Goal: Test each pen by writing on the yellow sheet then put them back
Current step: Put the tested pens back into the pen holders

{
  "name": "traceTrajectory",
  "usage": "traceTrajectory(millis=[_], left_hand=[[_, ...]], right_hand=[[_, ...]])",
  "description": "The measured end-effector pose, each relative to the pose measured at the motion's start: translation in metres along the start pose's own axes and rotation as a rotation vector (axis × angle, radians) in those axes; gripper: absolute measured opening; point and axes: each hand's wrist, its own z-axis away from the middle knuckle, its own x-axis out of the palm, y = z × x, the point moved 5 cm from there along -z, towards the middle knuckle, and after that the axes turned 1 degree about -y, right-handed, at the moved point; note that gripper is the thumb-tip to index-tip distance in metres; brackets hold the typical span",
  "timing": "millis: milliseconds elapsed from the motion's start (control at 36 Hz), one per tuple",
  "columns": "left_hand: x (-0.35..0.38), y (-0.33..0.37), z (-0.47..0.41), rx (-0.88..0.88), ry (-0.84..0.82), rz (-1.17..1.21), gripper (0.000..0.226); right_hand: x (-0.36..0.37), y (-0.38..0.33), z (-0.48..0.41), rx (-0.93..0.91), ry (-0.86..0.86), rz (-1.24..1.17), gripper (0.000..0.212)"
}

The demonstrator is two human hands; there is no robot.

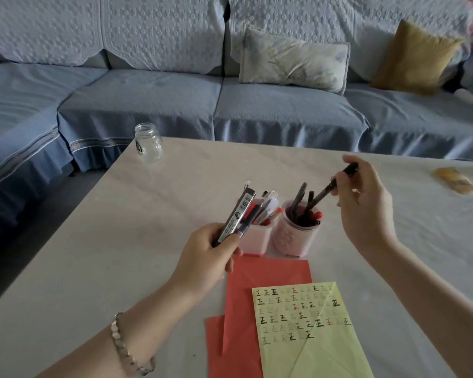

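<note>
Head view: a slim black pen (328, 190) is pinched in the curled fingers of the right hand (366, 211) at 2 o'clock of the round pink cup (295, 237). It is tilted, with its lower end at the cup's mouth among other dark pens. A thick marker (236, 214) with a barcode label is gripped in the left hand (208, 260) at 9 o'clock of the square pink cup (256, 238). The yellow sheet (320, 347), creased and covered with rows of inked characters, is laid flat at 6 o'clock of the cups, on red paper (246, 290), upon a pale matte table (120, 241).
</note>
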Motion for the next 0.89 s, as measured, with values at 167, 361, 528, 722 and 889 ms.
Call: traceTrajectory(millis=[167, 361, 528, 722, 889], left_hand=[[0.015, 0.005, 0.0, -0.046, -0.042, 0.067, 0.013], [0.018, 0.01, 0.004, -0.072, -0.153, 0.067, 0.012], [0.025, 0.022, 0.007, 0.063, -0.269, -0.199, 0.031], [0.026, 0.035, 0.005, 0.225, -0.166, -0.392, 0.021], [0.02, 0.065, -0.002, 0.512, 0.031, -0.486, 0.011]], right_hand=[[0.028, 0.02, 0.012, 0.012, -0.26, 0.316, 0.023], [0.039, 0.013, 0.02, -0.137, -0.415, 0.387, 0.036], [0.036, -0.057, 0.051, -0.599, -0.554, 0.178, 0.039], [0.039, -0.054, 0.064, -0.741, -0.633, 0.338, 0.049], [0.02, -0.049, 0.047, -0.6, -0.43, 0.267, 0.03]])
